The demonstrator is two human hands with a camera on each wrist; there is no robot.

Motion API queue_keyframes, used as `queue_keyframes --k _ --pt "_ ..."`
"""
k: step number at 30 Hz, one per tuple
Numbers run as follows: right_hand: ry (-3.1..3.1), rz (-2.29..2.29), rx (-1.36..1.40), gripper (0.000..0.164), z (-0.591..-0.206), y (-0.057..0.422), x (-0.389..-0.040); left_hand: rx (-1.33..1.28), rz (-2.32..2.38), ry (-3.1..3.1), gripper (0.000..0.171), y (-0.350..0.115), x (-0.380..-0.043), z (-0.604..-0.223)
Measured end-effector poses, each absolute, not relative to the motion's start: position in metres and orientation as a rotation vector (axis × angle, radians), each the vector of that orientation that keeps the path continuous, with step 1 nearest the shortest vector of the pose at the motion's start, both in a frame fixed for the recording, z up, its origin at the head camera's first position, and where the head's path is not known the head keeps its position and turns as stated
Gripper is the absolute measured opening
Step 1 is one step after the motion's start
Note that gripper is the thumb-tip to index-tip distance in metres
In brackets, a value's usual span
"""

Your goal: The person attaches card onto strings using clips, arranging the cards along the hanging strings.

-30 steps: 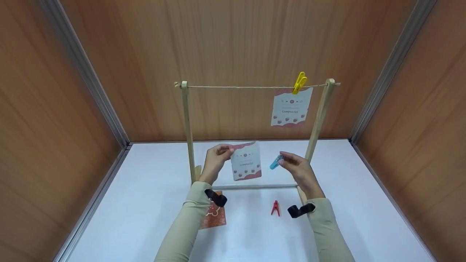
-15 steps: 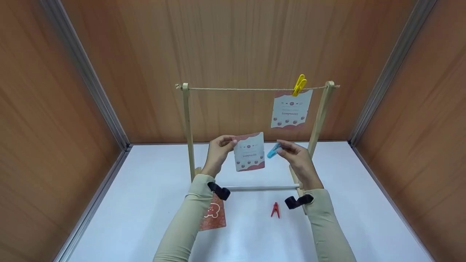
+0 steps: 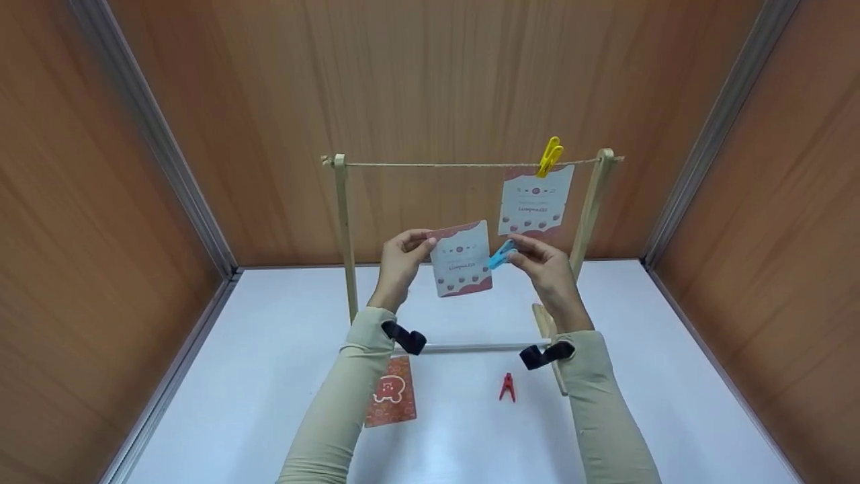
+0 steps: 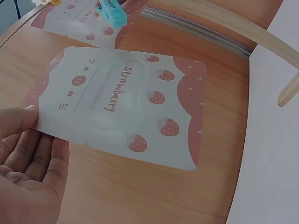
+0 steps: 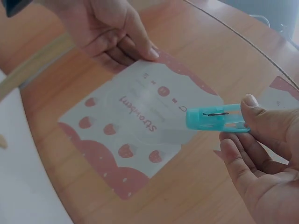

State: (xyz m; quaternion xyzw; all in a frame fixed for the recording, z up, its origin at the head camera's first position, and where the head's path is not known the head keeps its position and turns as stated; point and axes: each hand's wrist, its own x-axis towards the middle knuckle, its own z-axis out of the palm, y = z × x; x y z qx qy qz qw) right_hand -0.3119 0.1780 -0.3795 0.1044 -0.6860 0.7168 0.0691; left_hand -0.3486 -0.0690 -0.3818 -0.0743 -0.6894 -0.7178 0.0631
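My left hand point(image 3: 401, 266) pinches a strawberry-printed card point(image 3: 461, 261) at its upper left corner, thumb in front. The card is white with pink scalloped ends and hangs nearly upright, below the string point(image 3: 430, 165). In my right hand point(image 3: 547, 272) a blue clothespin point(image 3: 501, 255) is held by its handle end between thumb and fingers. Its nose points left, overlapping the card's right edge in the head view. The right wrist view shows the clothespin point(image 5: 217, 118) in front of the card point(image 5: 135, 121). A matching card point(image 3: 535, 199) hangs from the string under a yellow clothespin point(image 3: 549, 157).
The string runs between two wooden posts point(image 3: 346, 235), joined low down by a white bar point(image 3: 470, 347). A red clothespin point(image 3: 508, 388) and a red card with a bear outline point(image 3: 393, 396) lie on the white table point(image 3: 269, 390). Wooden walls point(image 3: 430, 81) enclose the space.
Both hands have risen toward the string, carrying the card and the blue clothespin. The clothespin has come closer to the card's right edge. The hanging card stays in place.
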Motion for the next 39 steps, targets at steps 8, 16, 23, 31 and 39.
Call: queue_keyframes --k 8,16,23,31,39 --pt "-2.086 2.077 0.274 0.043 -0.359 0.174 -0.315 -0.270 -2.174 -2.048 0.018 -0.067 -0.350 -0.364" --pt "-2.049 1.998 0.279 0.042 -0.339 0.173 -0.319 -0.335 -2.170 -2.014 0.019 -0.063 -0.355 -0.349" --pt "-2.043 1.943 0.269 0.040 -0.324 0.173 -0.322 -0.357 -2.170 -1.988 0.020 -0.060 -0.357 -0.338" --pt "-1.956 1.943 0.297 0.040 -0.309 0.166 -0.323 -0.418 -2.189 -1.939 0.020 -0.057 -0.360 -0.330" --pt "-1.920 1.901 0.291 0.037 -0.295 0.158 -0.324 -0.445 -2.179 -1.918 0.021 -0.057 -0.362 -0.322"
